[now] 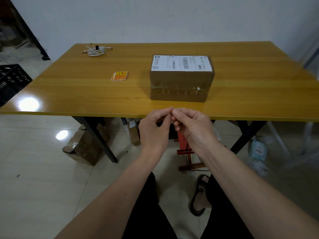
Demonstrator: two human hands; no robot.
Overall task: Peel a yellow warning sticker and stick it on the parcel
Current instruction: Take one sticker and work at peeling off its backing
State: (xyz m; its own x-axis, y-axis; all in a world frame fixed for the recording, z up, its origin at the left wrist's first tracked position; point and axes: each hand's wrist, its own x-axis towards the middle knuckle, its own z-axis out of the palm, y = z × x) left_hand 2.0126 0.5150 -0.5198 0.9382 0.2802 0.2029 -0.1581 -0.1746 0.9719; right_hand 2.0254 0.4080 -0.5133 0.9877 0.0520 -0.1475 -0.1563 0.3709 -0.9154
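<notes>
A brown cardboard parcel [181,83] with a white shipping label on top sits on the yellow wooden table [86,94], right of centre. A small stack of yellow and red warning stickers [119,75] lies to its left. At the table's near edge, in front of the parcel, my left hand [153,130] and my right hand [191,126] meet fingertip to fingertip, pinching one sticker [179,109]. Only a thin pale edge of it shows above my fingers; the rest is hidden.
A coiled white cable [96,50] lies at the table's far left. A black crate [12,81] stands left of the table. Cardboard boxes [82,147] and a red wooden stool [186,152] sit on the tiled floor under the table.
</notes>
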